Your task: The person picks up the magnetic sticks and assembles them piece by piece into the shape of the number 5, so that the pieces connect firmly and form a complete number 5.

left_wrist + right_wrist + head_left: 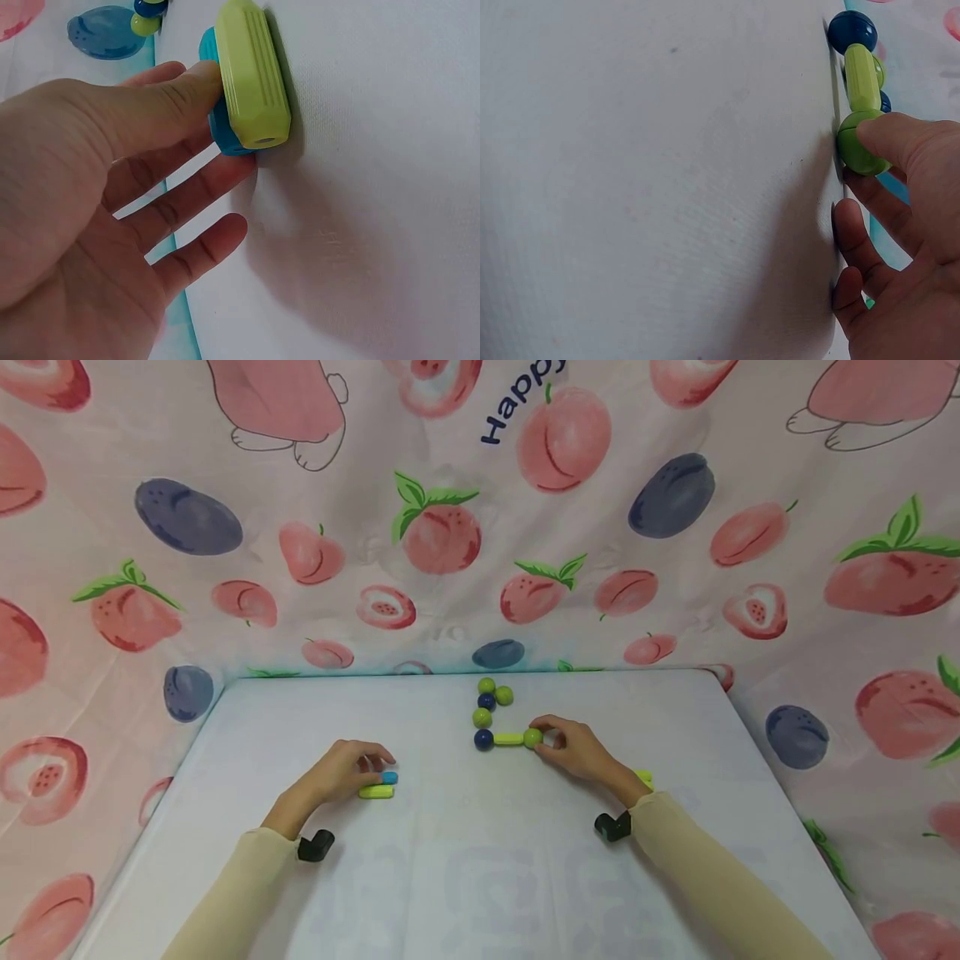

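Observation:
On the white table, my right hand pinches a lime-green ball between thumb and fingers. That ball sits at the right end of a lime-green rod, with a dark blue ball at the rod's other end. In the right wrist view the thumb lies on the green ball, the lower fingers loosely bent. My left hand holds a blue rod between its thumb and fingers. A yellow-green rod lies right alongside the blue one and partly covers it in the left wrist view.
Behind the held pieces, a green ball, a dark blue ball and two more green balls form a line toward the back edge. Another yellow-green rod shows partly behind the right wrist. A fruit-print cloth hangs behind the table.

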{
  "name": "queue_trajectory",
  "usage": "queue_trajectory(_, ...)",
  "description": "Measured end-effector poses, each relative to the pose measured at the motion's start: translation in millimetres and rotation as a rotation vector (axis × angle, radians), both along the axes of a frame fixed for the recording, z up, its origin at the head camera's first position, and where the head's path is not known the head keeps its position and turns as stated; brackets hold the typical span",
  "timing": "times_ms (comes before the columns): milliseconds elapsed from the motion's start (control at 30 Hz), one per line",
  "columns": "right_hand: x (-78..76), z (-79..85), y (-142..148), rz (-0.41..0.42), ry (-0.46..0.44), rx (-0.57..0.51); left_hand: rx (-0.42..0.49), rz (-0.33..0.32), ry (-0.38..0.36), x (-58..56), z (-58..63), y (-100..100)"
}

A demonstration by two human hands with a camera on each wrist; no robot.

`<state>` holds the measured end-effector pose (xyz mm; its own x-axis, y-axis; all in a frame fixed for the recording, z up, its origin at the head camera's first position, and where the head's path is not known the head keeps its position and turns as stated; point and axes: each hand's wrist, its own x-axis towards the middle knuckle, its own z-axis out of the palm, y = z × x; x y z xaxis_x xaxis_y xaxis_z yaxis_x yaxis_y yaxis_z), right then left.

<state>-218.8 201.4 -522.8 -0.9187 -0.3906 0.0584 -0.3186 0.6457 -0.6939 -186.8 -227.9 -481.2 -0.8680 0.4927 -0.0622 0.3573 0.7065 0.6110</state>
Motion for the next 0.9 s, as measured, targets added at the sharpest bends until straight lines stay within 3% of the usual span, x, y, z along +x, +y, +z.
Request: queue_trajectory(900, 1.3, -1.5, 0.7, 0.018, 0.036, -0.023, -0.072, 0.028, -0.044, -3.6, -2.0, 5.1)
